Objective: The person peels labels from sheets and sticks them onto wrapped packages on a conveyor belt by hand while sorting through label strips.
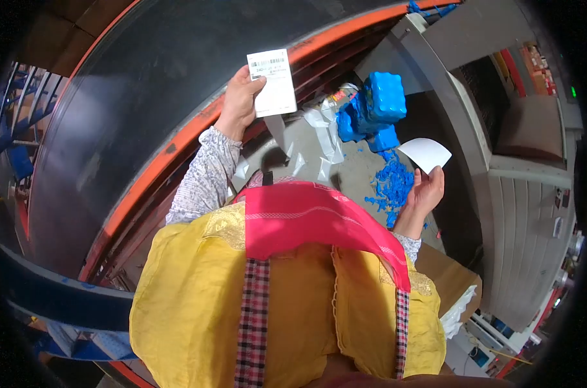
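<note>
My left hand [240,97] is closed on a flat white piece with a printed barcode label [274,90], thumb on its face and fingers behind. Whether it is a thin packet or just a label, I cannot tell. It is raised near the orange edge of a dark belt. On the right, my right hand [426,193] pinches a blank, slightly curved white sheet of paper [427,154] by its lower edge. Below that sheet, blue scraps [393,184] are scattered on the floor. The two hands are well apart.
A wide dark conveyor belt [177,71] with an orange rim [145,174] curves along the left. Blue wrapped bundles [385,97] and white paper scraps [325,132] lie on the floor ahead. A grey machine cabinet [523,226] stands right, with a cardboard box [445,271] near my right side.
</note>
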Demonstrator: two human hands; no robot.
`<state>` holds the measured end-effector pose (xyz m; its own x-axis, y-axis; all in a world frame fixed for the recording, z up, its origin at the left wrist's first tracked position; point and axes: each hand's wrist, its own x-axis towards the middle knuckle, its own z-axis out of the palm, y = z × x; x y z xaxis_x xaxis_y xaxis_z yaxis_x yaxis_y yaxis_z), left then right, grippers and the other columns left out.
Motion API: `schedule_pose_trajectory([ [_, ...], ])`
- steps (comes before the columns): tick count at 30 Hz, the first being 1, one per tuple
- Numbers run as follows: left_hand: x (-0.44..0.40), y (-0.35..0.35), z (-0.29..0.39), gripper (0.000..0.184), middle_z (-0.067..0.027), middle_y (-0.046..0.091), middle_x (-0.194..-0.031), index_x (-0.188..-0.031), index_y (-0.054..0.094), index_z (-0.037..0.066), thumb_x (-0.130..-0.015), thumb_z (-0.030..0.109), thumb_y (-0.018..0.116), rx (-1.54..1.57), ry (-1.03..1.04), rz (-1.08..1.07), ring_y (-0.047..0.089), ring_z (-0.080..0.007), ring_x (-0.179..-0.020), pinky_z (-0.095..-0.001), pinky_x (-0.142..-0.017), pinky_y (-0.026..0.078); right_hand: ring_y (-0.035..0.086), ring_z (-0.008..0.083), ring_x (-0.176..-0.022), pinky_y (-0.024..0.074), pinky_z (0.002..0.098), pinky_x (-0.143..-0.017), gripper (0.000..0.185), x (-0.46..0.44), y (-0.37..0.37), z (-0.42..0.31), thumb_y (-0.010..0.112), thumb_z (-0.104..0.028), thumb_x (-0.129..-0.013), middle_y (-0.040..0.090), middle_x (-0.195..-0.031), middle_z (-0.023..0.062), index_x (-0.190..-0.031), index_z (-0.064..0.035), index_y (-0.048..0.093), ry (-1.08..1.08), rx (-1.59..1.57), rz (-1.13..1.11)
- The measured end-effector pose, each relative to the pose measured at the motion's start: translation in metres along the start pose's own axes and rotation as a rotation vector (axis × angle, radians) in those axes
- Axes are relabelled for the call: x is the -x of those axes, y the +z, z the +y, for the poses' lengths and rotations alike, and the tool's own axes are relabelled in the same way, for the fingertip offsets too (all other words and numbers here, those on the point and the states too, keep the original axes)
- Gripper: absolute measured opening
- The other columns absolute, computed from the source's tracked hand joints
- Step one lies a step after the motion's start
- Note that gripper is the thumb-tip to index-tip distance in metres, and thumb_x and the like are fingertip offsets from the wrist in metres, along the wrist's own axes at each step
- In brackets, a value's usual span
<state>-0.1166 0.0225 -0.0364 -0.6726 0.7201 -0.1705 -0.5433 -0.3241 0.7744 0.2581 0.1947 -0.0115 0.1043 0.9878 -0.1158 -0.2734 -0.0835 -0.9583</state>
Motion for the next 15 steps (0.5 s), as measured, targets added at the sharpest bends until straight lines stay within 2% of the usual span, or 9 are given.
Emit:
schedule_pose_trajectory([
  [4,-0.029,-0.013,0.015,0.059,-0.0210,0.054,-0.118,-0.136,0.022,-0.001,-0.083,-0.015,0.043,0.061,0.080,-0.045,0.059,-0.0270,-0.104,-0.0370,-0.088,0.051,0.058,0.0160,-0.082,0.0482,0.0320,-0.065,0.025,0.007,0.046,0.009,0.057,-0.022,-0.089,0.061,-0.093,0.0065,-0.105,-0.0031,0.058,-0.014,0.025,0.001],
  [5,-0.036,-0.021,0.015,0.077,-0.0222,0.051,-0.122,-0.144,0.004,0.006,-0.082,-0.016,0.042,0.077,0.065,-0.026,0.056,-0.0279,-0.108,-0.0374,-0.089,0.050,0.058,0.0157,-0.081,0.0485,0.0314,-0.065,0.024,0.009,0.058,0.013,0.057,-0.022,-0.089,0.062,-0.092,0.0064,-0.104,-0.0029,0.058,-0.030,0.029,0.004],
  [8,-0.040,-0.028,0.033,0.085,-0.0223,0.050,-0.122,-0.145,-0.008,0.011,-0.082,-0.017,0.042,0.016,0.117,-0.112,0.055,-0.0278,-0.109,-0.0371,-0.090,0.049,0.059,0.0149,-0.077,0.0494,0.0294,-0.062,0.022,0.012,0.082,0.018,0.057,-0.021,-0.090,0.062,-0.089,0.0061,-0.102,-0.0023,0.059,-0.072,0.021,-0.007],
  [9,-0.043,-0.030,0.035,0.075,-0.0212,0.051,-0.122,-0.145,0.006,0.006,-0.083,-0.016,0.041,0.037,0.134,-0.118,0.056,-0.0273,-0.108,-0.0356,-0.091,0.049,0.059,0.0147,-0.076,0.0498,0.0287,-0.061,0.022,0.015,0.089,0.017,0.057,-0.020,-0.090,0.062,-0.087,0.0060,-0.102,-0.0020,0.059,-0.090,0.022,-0.011],
  [15,-0.057,-0.047,0.049,0.052,-0.0192,0.051,-0.123,-0.134,0.036,-0.004,-0.084,-0.015,0.041,0.063,0.047,-0.126,0.058,-0.0249,-0.105,-0.0328,-0.090,0.049,0.061,0.0149,-0.071,0.0508,0.0250,-0.054,0.020,0.025,0.123,0.012,0.057,-0.018,-0.090,0.062,-0.084,0.0073,-0.099,-0.0005,0.060,-0.160,0.011,0.052],
])
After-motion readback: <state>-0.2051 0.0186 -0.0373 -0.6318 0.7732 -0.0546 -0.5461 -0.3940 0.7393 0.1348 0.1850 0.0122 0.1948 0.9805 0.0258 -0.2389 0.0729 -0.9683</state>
